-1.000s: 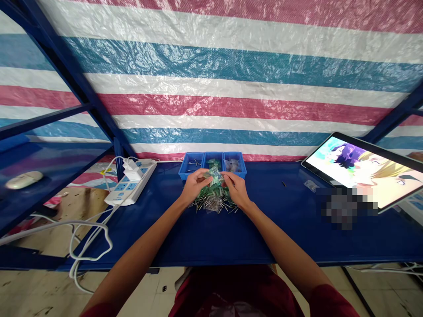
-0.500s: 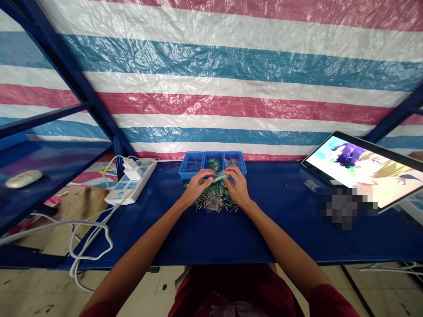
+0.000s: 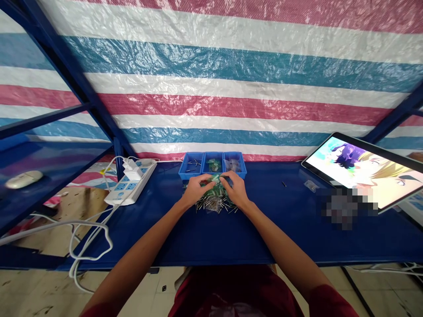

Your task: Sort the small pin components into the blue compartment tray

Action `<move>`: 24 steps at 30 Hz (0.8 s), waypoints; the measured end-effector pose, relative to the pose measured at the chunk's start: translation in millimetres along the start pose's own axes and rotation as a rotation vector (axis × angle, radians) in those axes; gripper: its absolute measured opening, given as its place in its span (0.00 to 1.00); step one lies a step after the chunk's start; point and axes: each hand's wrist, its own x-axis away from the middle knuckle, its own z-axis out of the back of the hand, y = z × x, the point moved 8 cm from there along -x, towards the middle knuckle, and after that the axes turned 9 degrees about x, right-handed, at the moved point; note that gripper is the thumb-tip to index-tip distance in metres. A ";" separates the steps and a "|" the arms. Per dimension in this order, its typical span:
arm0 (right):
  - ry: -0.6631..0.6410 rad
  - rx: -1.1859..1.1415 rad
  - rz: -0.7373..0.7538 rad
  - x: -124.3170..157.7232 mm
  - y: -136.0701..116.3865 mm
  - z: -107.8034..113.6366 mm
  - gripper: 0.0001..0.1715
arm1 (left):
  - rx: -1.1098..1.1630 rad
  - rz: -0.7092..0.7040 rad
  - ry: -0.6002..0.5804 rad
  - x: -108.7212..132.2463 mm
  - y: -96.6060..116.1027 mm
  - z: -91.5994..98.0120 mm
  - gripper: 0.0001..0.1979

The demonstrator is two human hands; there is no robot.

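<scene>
My left hand [image 3: 197,191] and my right hand [image 3: 235,189] meet over a mixed pile on the blue table, fingers curled inward and closed. Between their fingertips is a small pale green plastic packet [image 3: 216,178], mostly covered by the fingers. Under and in front of the hands lie thin metal rods [image 3: 206,202], more green packets [image 3: 216,190] and a clear plastic bag [image 3: 214,205]. Just behind the hands stands a blue three-compartment bin [image 3: 189,175]. Its left section holds a few rods, the middle green packets, the right clear packets.
A white power strip [image 3: 122,193] with cables lies to the left. On the right are a lit tablet screen [image 3: 366,169], a small clear packet [image 3: 311,185], a short dark piece [image 3: 284,183] and a blurred patch. Striped sheeting [image 3: 224,105] hangs behind the table [image 3: 214,242].
Both hands have come down slightly toward the pile, and the green packet between them is lower and more hidden. The right bin section shows more now.
</scene>
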 end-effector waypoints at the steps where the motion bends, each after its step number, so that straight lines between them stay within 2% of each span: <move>1: 0.003 -0.010 -0.003 0.2 -0.4 1.0 0.14 | 0.060 0.024 0.018 -0.3 -1.7 1.2 0.16; 5: -0.003 -0.020 0.084 1.1 -6.6 2.0 0.21 | 0.269 0.096 0.091 -1.1 -6.2 6.9 0.25; 9: -0.028 0.021 0.192 2.9 -11.3 -4.1 0.17 | 0.372 0.117 0.121 -1.7 -10.1 9.6 0.20; 11: 0.019 0.025 0.162 2.0 -8.5 -1.6 0.13 | 0.348 0.104 0.106 -2.2 -10.3 9.0 0.17; 14: 0.075 -0.032 0.080 -0.4 -3.3 4.5 0.14 | 0.208 0.041 0.107 -2.9 -5.7 9.9 0.16; 18: 0.022 -0.136 0.010 -1.7 -0.8 3.1 0.16 | 0.073 -0.027 0.115 -3.1 0.5 10.2 0.14; 21: 0.007 -0.142 -0.047 -0.2 2.0 2.6 0.17 | 0.089 -0.017 0.117 -2.6 -0.2 11.1 0.14; 24: 0.019 -0.139 -0.014 1.2 -0.4 4.5 0.21 | 0.113 -0.004 0.157 -1.9 -1.8 16.5 0.15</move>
